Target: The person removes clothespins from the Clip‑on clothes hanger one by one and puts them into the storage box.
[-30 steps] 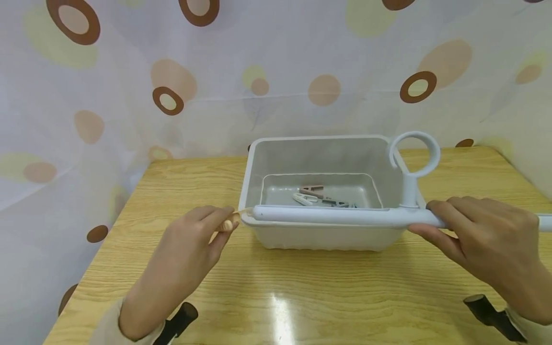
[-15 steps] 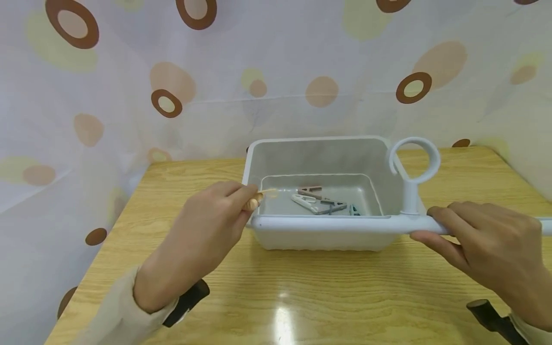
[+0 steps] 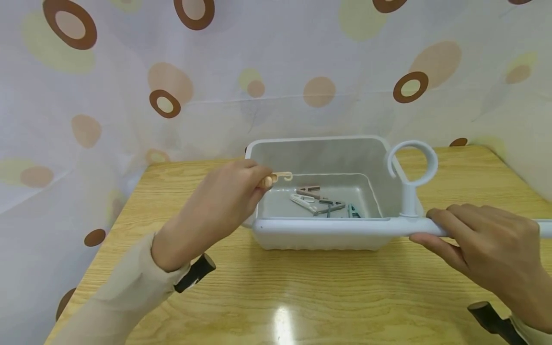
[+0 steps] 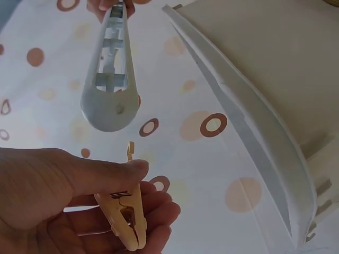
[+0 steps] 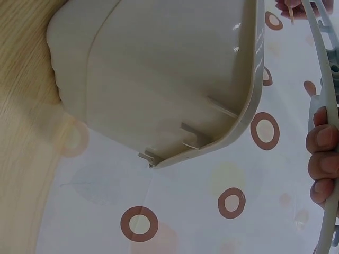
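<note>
My left hand pinches a peach-coloured clothes peg with a small hook at its end. In the head view it is above the left side of a pale plastic bin. The left wrist view has the peg between thumb and fingers, just apart from the rounded end of a light-blue bar hanger. With fingers and thumb round the bar, my right hand holds this hanger level across the bin's front. A ring-shaped hook stands up from it. In the right wrist view several curled right fingers show on the bar.
Several more pegs lie on the bin floor: a white one, a brown one, a grey one and a teal one. The bin stands on a wooden table. Behind hangs a spotted cloth.
My left hand has moved up and to the right with the peg, from beside the hanger's left end to above the bin. The right hand and hanger have barely shifted.
</note>
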{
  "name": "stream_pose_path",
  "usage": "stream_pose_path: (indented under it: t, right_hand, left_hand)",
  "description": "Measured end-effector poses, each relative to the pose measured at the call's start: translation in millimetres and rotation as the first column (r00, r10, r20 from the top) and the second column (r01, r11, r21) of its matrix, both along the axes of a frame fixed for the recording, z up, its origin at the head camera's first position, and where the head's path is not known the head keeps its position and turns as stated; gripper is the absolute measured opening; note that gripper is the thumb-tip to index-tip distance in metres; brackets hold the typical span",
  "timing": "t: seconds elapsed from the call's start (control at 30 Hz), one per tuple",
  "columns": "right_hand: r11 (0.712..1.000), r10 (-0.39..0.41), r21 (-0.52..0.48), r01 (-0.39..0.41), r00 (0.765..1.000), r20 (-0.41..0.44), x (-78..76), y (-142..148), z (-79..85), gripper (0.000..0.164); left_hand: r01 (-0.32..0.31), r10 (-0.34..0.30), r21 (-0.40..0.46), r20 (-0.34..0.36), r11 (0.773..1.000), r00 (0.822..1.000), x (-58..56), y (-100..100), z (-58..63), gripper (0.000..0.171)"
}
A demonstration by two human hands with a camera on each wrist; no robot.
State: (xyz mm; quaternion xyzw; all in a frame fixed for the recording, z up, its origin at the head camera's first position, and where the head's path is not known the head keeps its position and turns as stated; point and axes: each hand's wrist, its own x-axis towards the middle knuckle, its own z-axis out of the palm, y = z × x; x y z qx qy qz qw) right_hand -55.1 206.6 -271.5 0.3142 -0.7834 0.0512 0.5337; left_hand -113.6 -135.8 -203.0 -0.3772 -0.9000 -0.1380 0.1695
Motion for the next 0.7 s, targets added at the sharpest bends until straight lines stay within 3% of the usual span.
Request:
stream_pose_path:
  t: [0.23, 0.47, 0.7]
  right_hand:
    - [1.000, 0.000, 0.025, -0.001, 1.000, 0.028, 0.9, 1.7, -0.3, 0.065]
    - [1.000, -0.002, 0.023, 0.001, 1.000, 0.020, 1.2, -0.3, -1.9, 0.064]
    - [1.000, 0.013, 0.015, -0.013, 1.000, 0.011, 0.2, -3.2, -4.7, 0.063]
  left_hand:
    - [0.030, -0.030, -0.007, 0.027, 1.000, 0.999, -11.2, 4.2, 5.2, 0.022]
    - [0.027, -0.022, -0.054, 0.092, 0.998, 0.996, -22.0, 14.0, 13.2, 0.034]
    - [0.040, -0.029, -0.092, 0.112, 0.995, 0.993, -32.1, 26.0, 23.5, 0.032]
